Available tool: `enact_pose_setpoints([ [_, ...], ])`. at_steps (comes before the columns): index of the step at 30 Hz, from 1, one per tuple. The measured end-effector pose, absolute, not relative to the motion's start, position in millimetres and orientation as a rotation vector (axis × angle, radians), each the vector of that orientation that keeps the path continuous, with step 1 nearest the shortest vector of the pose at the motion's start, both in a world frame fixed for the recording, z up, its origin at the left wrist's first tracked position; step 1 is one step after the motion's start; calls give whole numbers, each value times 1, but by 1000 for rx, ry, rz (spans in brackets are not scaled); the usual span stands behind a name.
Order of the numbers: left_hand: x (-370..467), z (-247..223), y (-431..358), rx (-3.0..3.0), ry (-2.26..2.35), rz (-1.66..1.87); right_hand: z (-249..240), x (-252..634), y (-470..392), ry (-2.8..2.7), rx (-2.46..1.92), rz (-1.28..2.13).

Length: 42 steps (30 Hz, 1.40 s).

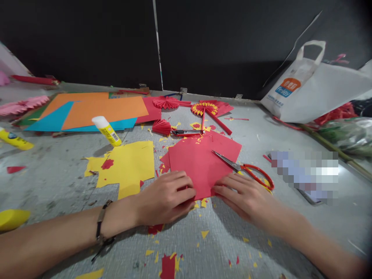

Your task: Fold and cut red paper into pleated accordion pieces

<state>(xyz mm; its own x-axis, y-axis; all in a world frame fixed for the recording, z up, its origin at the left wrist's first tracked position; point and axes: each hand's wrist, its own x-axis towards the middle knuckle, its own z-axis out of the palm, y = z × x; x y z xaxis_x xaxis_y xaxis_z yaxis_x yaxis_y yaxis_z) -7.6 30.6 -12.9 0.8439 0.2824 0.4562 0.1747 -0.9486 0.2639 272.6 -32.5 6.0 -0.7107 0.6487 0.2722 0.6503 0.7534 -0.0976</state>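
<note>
Red paper lies on the grey table in front of me. My left hand rests at its lower left edge, fingers bent and close together on the paper. At the lower right edge, my right hand touches the sheet with its fingertips, fingers pressed together. Open-bladed or closed cannot be told for the scissors with red handles, which lie over the paper's right side, just beyond my right hand. Yellow paper with a cut outline lies left of the red sheet. A box cutter is behind the red paper.
A glue stick stands at the left before orange sheets. Folded red fans lie at the back. On the right are a blurred phone-like object and a white bag. Paper scraps litter the front.
</note>
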Motion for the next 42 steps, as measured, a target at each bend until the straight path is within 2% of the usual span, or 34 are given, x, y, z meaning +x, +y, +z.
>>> enact_pose_setpoints([
  [16, -11, -13, 33, 2823, 313, 737, 0, 271, -33, -2596, -991, -27],
  [29, -11, -8, 30, 2771, 293, 743, -7, 273, -31, -2352, -1212, 514],
  [35, -9, -10, 30, 2800, 341, 709, -7, 273, -28, -2397, -1094, 262],
  [42, -7, -10, 30, 2799, 379, 716, -8, 261, -31, -2507, -989, 170],
])
